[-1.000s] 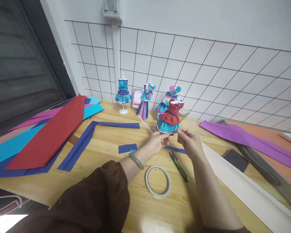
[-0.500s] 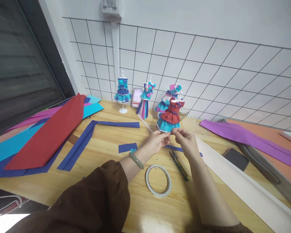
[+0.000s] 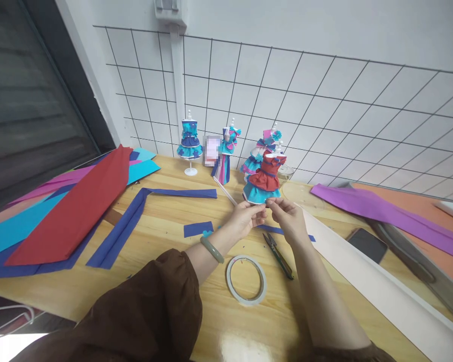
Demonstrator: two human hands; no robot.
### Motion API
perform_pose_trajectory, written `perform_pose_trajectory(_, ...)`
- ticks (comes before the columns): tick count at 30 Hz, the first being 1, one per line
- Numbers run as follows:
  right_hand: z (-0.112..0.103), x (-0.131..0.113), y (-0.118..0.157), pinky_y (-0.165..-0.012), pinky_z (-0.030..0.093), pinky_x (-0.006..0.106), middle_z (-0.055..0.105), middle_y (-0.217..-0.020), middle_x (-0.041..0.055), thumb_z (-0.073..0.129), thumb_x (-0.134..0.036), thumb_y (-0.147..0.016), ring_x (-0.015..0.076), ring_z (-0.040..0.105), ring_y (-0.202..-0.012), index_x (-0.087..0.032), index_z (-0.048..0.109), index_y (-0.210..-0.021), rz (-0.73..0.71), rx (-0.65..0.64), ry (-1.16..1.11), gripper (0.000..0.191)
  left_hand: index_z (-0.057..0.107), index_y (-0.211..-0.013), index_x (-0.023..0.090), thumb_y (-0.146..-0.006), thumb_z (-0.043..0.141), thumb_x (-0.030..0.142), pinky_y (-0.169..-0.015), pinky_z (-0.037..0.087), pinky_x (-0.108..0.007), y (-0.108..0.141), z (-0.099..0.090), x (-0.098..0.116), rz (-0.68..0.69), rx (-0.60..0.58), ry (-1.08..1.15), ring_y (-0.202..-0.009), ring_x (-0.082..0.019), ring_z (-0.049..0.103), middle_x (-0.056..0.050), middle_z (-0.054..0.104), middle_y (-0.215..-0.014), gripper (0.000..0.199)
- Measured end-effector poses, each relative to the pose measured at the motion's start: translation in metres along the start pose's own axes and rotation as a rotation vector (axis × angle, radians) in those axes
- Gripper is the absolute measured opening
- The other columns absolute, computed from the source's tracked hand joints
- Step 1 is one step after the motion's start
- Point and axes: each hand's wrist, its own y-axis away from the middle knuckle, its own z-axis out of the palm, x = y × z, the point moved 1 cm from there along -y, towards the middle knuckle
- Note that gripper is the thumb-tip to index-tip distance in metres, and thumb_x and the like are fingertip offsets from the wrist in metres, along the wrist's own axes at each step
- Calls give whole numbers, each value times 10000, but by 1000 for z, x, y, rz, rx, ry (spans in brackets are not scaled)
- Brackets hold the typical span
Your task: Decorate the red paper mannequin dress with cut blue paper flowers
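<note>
L hand point(image 3: 245, 219) & R hand point(image 3: 290, 218) both have thumb & fingertips pinching near the hem of the red/turquoise dress point(image 3: 266, 176), roughly upright on its form, far centre of the desk point(image 3: 154, 241), overlapping the pink/turquoise form point(image 3: 266, 145) behind. Can't tell how much hem each grip has. Poss. trouble: uneven pull btw the 2 grips could crease/tear the hem or tip the form; a dropped R wrist could bump the snips point(image 3: 275, 245) or blue strip point(image 3: 271, 230).

A craft workspace, shown by dressed miniature mannequins point(image 3: 265, 179), snips point(image 3: 282, 261), tape point(image 3: 249, 302) and coloured sheets point(image 3: 75, 216).
</note>
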Motion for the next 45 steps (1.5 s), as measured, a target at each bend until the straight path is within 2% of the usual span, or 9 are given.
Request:
perform_pose_trajectory(7, 2, 2, -1, -423, 327, 216, 593, -624, 7, 658, -436, -656, 83, 432, -461, -147, 654, -795, -42, 25, 40, 321, 622, -749, 98, -681, 677, 192, -518, 403, -181, 2, 4, 3, -42, 22, 4, -546, -61, 540, -34, 607, -672, 129)
perform_pose_trajectory(14, 4, 8, -3, -528, 398, 242, 625, -692, 24, 665, -411, -660, 124, 525, -583, -152, 651, -800, -99, 94, 72, 294, 620, -741, 93, -688, 669, 192, -506, 406, -169, 1, 2, 3, -62, -6, 42, -541, -58, 533, -35, 599, -662, 123)
perform_pose_trajectory(21, 2, 8, -3, -466, 361, 225, 555, -601, -24, 715, -382, -628, 100, 460, -504, -168, 619, -924, -82, 101, 17, 378, 618, -738, 100, -671, 690, 203, -512, 399, -166, 0, 0, 0, -64, -24, 89, -542, -49, 529, -22, 598, -658, 142)
perform_pose_trajectory(30, -3, 11, -4, -348, 227, 182, 460, -513, -65, 762, -380, -572, 27, 296, -363, -154, 588, -804, 83, -11, -169, 368, 631, -729, 99, -659, 689, 196, -498, 389, -179, 0, 0, -3, -94, -30, 124, -534, -62, 529, -20, 589, -625, 133)
perform_pose_trajectory(36, -3, 12, -6, -333, 256, 186, 493, -514, -53, 783, -382, -530, 35, 339, -358, -159, 594, -747, 93, 11, -176, 365, 636, -737, 100, -651, 699, 220, -484, 379, -184, 1, 1, -3, -77, -46, 120, -546, -73, 540, -20, 589, -629, 161)
perform_pose_trajectory(45, -2, 13, -4, -349, 279, 184, 486, -514, -54, 771, -333, -573, 43, 366, -386, -157, 610, -734, 103, 23, -186, 287, 621, -690, 96, -596, 742, 281, -459, 344, -177, -2, 5, -4, -30, 18, 69, -494, -49, 494, -5, 569, -581, 241)
